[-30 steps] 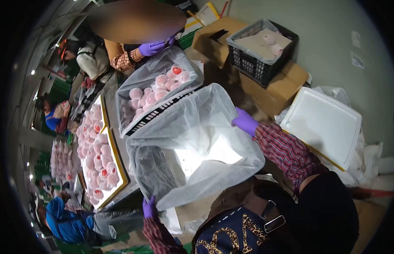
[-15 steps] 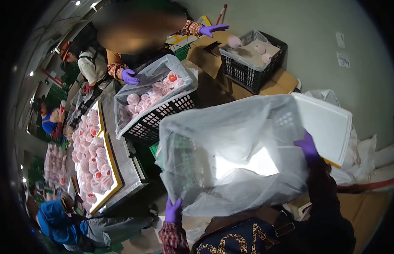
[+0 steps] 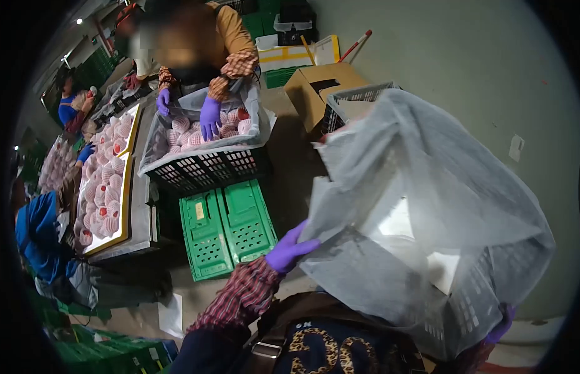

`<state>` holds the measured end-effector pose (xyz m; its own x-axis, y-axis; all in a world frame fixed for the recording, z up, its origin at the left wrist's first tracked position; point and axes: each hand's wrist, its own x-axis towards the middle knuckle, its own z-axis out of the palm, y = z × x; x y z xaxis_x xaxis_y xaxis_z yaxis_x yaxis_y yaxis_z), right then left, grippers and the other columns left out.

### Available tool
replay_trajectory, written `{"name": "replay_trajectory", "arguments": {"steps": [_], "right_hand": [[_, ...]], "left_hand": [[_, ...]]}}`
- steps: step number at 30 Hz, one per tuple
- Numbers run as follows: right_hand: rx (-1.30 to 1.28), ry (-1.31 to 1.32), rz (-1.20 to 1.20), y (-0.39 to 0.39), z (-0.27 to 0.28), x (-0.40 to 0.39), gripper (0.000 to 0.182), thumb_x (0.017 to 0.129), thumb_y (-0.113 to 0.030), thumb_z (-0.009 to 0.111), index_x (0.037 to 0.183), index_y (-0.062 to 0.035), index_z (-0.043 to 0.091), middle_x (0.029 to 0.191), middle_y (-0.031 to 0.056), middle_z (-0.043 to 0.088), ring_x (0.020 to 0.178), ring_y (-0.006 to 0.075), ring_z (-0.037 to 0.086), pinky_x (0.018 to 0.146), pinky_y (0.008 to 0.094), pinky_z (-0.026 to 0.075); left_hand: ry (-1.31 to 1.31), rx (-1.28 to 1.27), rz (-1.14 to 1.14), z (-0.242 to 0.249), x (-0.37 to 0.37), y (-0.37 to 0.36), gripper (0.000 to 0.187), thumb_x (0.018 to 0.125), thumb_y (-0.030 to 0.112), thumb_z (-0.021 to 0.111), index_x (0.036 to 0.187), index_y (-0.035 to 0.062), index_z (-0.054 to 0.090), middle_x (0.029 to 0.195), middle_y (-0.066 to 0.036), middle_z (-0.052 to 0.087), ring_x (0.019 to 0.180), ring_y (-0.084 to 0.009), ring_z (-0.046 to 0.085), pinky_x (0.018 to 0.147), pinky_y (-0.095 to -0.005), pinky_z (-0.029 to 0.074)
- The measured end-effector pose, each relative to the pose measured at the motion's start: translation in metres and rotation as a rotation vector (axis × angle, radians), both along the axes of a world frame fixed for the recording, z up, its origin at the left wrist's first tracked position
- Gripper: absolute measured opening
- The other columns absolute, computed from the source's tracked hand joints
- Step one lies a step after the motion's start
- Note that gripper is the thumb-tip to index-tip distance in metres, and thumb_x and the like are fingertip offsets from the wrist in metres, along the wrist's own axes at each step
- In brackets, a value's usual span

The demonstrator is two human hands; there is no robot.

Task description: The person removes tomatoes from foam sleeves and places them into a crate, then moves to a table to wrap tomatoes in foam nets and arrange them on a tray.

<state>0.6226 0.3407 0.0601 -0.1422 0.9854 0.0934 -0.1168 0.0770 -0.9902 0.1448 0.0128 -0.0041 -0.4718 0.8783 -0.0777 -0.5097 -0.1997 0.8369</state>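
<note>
A plastic crate (image 3: 464, 311) lined with a translucent white liner (image 3: 390, 162) is tilted in front of me on the right. Bright pale patches show at its bottom, and I see no fruit in it. My left hand (image 3: 292, 249), in a purple glove, is closed on the near left rim and liner. At the lower right, my right hand (image 3: 502, 323), also gloved, grips the opposite side, its fingers mostly hidden behind the crate.
Left of centre, a black crate (image 3: 206, 169) holds net-wrapped fruit (image 3: 184, 134), with a co-worker's gloved hand (image 3: 210, 118) in it. A green crate (image 3: 227, 230) lies below it. Fruit trays (image 3: 105, 199) stand at left. Behind mine are another black crate (image 3: 358, 93) and a cardboard box (image 3: 321, 81).
The lined crate has swung right and tilted in my hands, now covering much of the far crate. The co-worker's outstretched hand has come back to the fruit crate. My view has shifted.
</note>
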Motion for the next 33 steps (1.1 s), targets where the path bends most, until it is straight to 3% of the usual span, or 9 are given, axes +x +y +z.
{"name": "replay_trajectory", "arguments": {"steps": [1, 4, 8, 16, 19, 23, 26, 33], "right_hand": [[-0.026, 0.055, -0.006, -0.006, 0.01, 0.0, 0.047, 0.081, -0.013, 0.048, 0.124, 0.0034, 0.043, 0.122, 0.0145, 0.047, 0.109, 0.0227, 0.046, 0.096, 0.0335, 0.033], [0.104, -0.179, -0.183, 0.007, 0.015, 0.021, 0.052, 0.083, -0.029, 0.048, 0.126, -0.0027, 0.04, 0.117, 0.0153, 0.05, 0.107, 0.025, 0.047, 0.094, 0.0339, 0.035], [0.126, -0.275, -0.317, 0.007, 0.015, 0.0, 0.055, 0.08, -0.028, 0.051, 0.127, -0.0009, 0.038, 0.12, 0.016, 0.047, 0.109, 0.0261, 0.045, 0.095, 0.035, 0.033], [0.118, -0.291, -0.295, 0.027, 0.023, -0.07, 0.064, 0.076, -0.024, 0.056, 0.129, 0.0029, 0.035, 0.126, 0.0173, 0.042, 0.113, 0.0282, 0.041, 0.097, 0.0373, 0.03], [0.136, -0.291, -0.279, 0.035, 0.035, -0.107, 0.067, 0.074, -0.023, 0.059, 0.13, 0.0043, 0.033, 0.129, 0.0178, 0.04, 0.114, 0.029, 0.039, 0.098, 0.0382, 0.029], [0.15, -0.278, -0.242, 0.039, 0.054, -0.175, 0.072, 0.072, -0.021, 0.062, 0.131, 0.0062, 0.032, 0.132, 0.0185, 0.037, 0.116, 0.0301, 0.037, 0.099, 0.0393, 0.027], [0.286, -0.234, -0.209, 0.073, 0.031, -0.204, 0.057, 0.077, -0.019, 0.059, 0.124, 0.0074, 0.04, 0.127, 0.0189, 0.044, 0.11, 0.0279, 0.045, 0.093, 0.0373, 0.039], [0.24, -0.212, -0.122, 0.113, 0.033, -0.345, 0.056, 0.078, -0.019, 0.058, 0.125, 0.0059, 0.04, 0.127, 0.0179, 0.043, 0.111, 0.0272, 0.044, 0.094, 0.0373, 0.038]], "left_hand": [[-0.033, -0.001, -0.032, -0.003, 0.004, 0.018, 0.07, 0.078, 0.021, 0.064, 0.135, 0.0022, 0.028, 0.128, -0.008, 0.043, 0.116, -0.017, 0.043, 0.099, -0.0313, 0.032], [-0.072, 0.026, -0.134, -0.011, 0.009, 0.06, 0.073, 0.078, 0.027, 0.065, 0.136, 0.0037, 0.027, 0.13, -0.007, 0.043, 0.117, -0.017, 0.042, 0.099, -0.0311, 0.032], [-0.127, -0.003, -0.196, -0.025, 0.013, 0.082, 0.072, 0.079, 0.031, 0.064, 0.136, 0.0057, 0.027, 0.13, -0.005, 0.043, 0.118, -0.0152, 0.042, 0.099, -0.0309, 0.032], [-0.063, -0.042, -0.212, -0.025, -0.026, 0.102, 0.065, 0.084, 0.025, 0.06, 0.137, 0.0071, 0.026, 0.13, -0.003, 0.043, 0.117, -0.0129, 0.041, 0.099, -0.0301, 0.032], [-0.067, -0.004, -0.17, -0.021, -0.053, 0.112, 0.062, 0.081, 0.025, 0.063, 0.133, 0.0065, 0.035, 0.126, -0.004, 0.047, 0.113, -0.0144, 0.046, 0.097, -0.0318, 0.035], [-0.142, 0.065, -0.138, -0.026, -0.107, 0.122, 0.057, 0.084, 0.022, 0.059, 0.134, 0.0062, 0.034, 0.125, -0.004, 0.049, 0.112, -0.0133, 0.047, 0.097, -0.0303, 0.035], [-0.134, 0.09, -0.098, -0.019, -0.16, 0.13, 0.057, 0.083, 0.023, 0.06, 0.132, 0.0055, 0.036, 0.124, -0.005, 0.05, 0.111, -0.0141, 0.049, 0.096, -0.0309, 0.037], [0.045, 0.084, 0.127, 0.007, -0.261, 0.138, 0.059, 0.083, 0.024, 0.06, 0.133, 0.0045, 0.034, 0.124, -0.005, 0.049, 0.113, -0.0145, 0.046, 0.096, -0.031, 0.035]]}}
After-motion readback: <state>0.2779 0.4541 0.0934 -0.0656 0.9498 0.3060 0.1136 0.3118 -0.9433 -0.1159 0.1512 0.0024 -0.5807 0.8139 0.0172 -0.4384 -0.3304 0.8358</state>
